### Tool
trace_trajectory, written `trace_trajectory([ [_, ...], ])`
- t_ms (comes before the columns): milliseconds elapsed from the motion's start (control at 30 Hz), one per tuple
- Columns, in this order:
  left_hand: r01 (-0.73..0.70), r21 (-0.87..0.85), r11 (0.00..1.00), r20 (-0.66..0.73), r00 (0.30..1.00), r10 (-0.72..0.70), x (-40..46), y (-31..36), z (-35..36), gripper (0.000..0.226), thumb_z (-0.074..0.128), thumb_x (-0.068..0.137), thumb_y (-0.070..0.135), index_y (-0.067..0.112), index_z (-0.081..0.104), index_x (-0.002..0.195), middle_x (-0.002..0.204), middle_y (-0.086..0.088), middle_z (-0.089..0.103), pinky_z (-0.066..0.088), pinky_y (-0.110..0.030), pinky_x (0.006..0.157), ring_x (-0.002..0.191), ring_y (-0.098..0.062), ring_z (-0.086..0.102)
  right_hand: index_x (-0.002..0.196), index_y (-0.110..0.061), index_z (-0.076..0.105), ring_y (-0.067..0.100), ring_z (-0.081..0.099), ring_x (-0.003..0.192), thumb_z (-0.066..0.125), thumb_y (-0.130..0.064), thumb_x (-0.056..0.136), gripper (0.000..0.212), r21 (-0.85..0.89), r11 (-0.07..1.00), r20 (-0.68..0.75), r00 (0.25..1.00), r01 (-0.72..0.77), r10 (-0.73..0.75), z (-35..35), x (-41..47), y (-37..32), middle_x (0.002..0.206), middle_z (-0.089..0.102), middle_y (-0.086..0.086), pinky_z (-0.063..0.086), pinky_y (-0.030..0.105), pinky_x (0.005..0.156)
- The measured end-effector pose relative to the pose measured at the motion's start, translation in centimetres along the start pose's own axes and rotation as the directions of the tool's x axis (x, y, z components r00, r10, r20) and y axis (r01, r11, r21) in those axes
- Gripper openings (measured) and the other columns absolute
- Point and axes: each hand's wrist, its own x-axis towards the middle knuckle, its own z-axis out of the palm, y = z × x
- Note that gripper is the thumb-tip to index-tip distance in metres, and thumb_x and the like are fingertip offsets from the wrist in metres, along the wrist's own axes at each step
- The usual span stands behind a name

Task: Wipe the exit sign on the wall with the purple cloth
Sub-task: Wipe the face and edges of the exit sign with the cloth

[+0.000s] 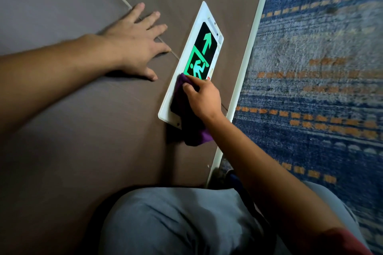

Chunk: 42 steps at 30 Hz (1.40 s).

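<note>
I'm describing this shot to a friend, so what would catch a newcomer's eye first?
The glowing green exit sign, with its running figure and arrow, mounted low on the brown wall. The right hand presses a purple cloth on its near end; the left hand lies flat on the wall. A blue carpet fills the right.

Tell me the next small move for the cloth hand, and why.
Probably slide the right hand and purple cloth up the exit sign toward the arrow: the cloth covers only the lower end, and the running figure and arrow remain uncovered.

A brown tiled wall [62,120] meets a white baseboard [246,64] beside blue carpet [321,89] with orange dashes.
</note>
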Motion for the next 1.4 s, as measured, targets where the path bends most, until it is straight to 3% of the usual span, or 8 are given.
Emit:
trace_trajectory([
  [133, -0.018, -0.003, 1.0, 0.017, 1.0, 0.018, 0.1, 0.4, -0.1, 0.092, 0.042, 0.081, 0.085, 0.038, 0.023, 0.157, 0.17, -0.011, 0.009, 0.0, -0.059, 0.124, 0.157, -0.036, -0.001, 0.14, -0.037, 0.061, 0.025, 0.062, 0.121, 0.056, -0.039, 0.1, 0.04, -0.073, 0.997, 0.032, 0.999, -0.015, 0.017, 0.9, -1.2, 0.3, 0.135, 0.063, 0.002, 0.055, 0.04, 0.095],
  [333, -0.033, 0.016, 0.999, 0.025, 0.999, 0.033, 0.3, 0.2, -0.4, 0.094, 0.037, 0.079, 0.088, 0.039, 0.021, 0.158, 0.17, -0.009, 0.008, -0.001, -0.057, 0.125, 0.157, -0.035, -0.001, 0.14, -0.043, 0.058, 0.025, 0.064, 0.105, 0.053, -0.049, 0.099, 0.042, -0.185, 0.979, 0.053, 0.995, 0.088, -0.08, 2.7, -6.2, 1.5, 0.113, 0.055, -0.004, 0.047, 0.033, 0.08],
  [600, -0.026, 0.006, 1.0, 0.018, 0.999, 0.026, 0.1, 0.4, -0.4, 0.09, 0.038, 0.081, 0.086, 0.042, 0.02, 0.157, 0.17, -0.009, 0.009, 0.002, -0.057, 0.125, 0.157, -0.034, -0.001, 0.138, -0.038, 0.063, 0.023, 0.065, 0.102, 0.059, -0.043, 0.099, 0.038, -0.258, 0.944, 0.048, 0.979, 0.205, -0.199, 3.2, -9.2, 4.6, 0.127, 0.058, -0.001, 0.039, 0.025, 0.069],
  [667, -0.027, 0.007, 1.0, 0.013, 1.0, 0.027, 0.1, 0.4, -0.3, 0.09, 0.037, 0.081, 0.086, 0.042, 0.02, 0.157, 0.17, -0.009, 0.01, 0.002, -0.058, 0.125, 0.157, -0.034, 0.0, 0.138, -0.037, 0.062, 0.024, 0.065, 0.104, 0.06, -0.04, 0.099, 0.039, -0.268, 0.942, 0.026, 0.979, 0.203, -0.203, 3.6, -9.7, 6.0, 0.13, 0.058, 0.001, 0.042, 0.025, 0.069],
  [867, -0.041, 0.026, 0.999, -0.009, 0.999, 0.042, 0.2, 0.2, 0.1, 0.091, 0.034, 0.08, 0.088, 0.041, 0.022, 0.157, 0.169, -0.009, 0.013, 0.003, -0.057, 0.125, 0.157, -0.033, 0.002, 0.138, -0.04, 0.062, 0.02, 0.063, 0.111, 0.058, -0.04, 0.101, 0.037, -0.157, 0.988, -0.028, 1.0, -0.005, 0.001, 3.8, -9.4, 8.6, 0.129, 0.057, -0.004, 0.053, 0.035, 0.085],
  [1067, -0.047, 0.012, 0.999, -0.02, 0.999, 0.047, 0.3, 0.1, 0.2, 0.094, 0.036, 0.078, 0.089, 0.04, 0.024, 0.157, 0.169, -0.01, 0.015, 0.002, -0.056, 0.125, 0.157, -0.032, 0.004, 0.134, -0.042, 0.065, 0.003, 0.058, 0.105, 0.061, -0.039, 0.099, 0.035, 0.025, 0.997, -0.15, 0.986, 0.074, -0.07, 3.4, -9.2, 6.2, 0.12, 0.058, -0.01, 0.049, 0.025, 0.088],
  [1233, -0.048, 0.018, 0.999, -0.025, 0.999, 0.048, 0.3, 0.1, 0.1, 0.093, 0.035, 0.078, 0.088, 0.04, 0.023, 0.157, 0.168, -0.011, 0.015, 0.003, -0.056, 0.125, 0.157, -0.033, 0.005, 0.135, -0.043, 0.062, 0.012, 0.06, 0.113, 0.055, -0.047, 0.099, 0.037, -0.099, 0.971, -0.077, 0.971, 0.219, -0.227, 5.4, -10.5, 5.8, 0.132, 0.054, -0.007, 0.043, 0.02, 0.083],
  [1400, -0.054, -0.004, 0.999, -0.023, 0.998, 0.054, 0.6, 0.3, 0.2, 0.092, 0.039, 0.078, 0.087, 0.04, 0.025, 0.156, 0.168, -0.01, 0.016, 0.003, -0.058, 0.125, 0.157, -0.033, 0.005, 0.136, -0.041, 0.062, 0.019, 0.062, 0.112, 0.058, -0.039, 0.099, 0.037, -0.094, 0.995, -0.099, 0.994, 0.032, -0.041, 5.0, -10.3, 10.2, 0.131, 0.056, -0.003, 0.052, 0.033, 0.089],
])
